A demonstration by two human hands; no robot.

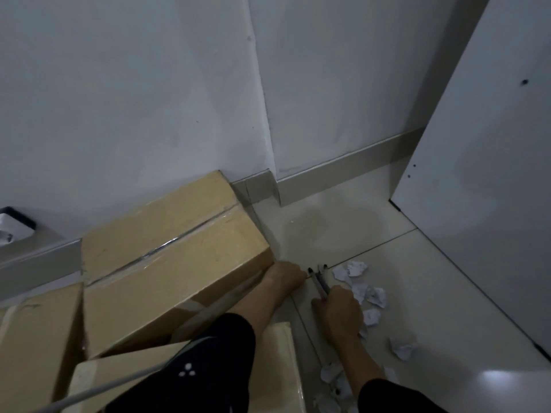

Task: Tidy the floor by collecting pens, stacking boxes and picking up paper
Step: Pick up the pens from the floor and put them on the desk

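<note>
Pale cardboard box, slim pens, crumpled paper

I can read no text, label, brand or number anywhere. The crumpled papers on the floor tiles carry dark printed marks, too blurred for me to make out. The black garment at the lower edge bears three small white dots, not letters.

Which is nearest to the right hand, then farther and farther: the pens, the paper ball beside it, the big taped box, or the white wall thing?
1. Pens: held in the right hand.
2. Paper ball: just to its right.
3. Big taped box: to the left.
4. White wall thing: far left.
</note>
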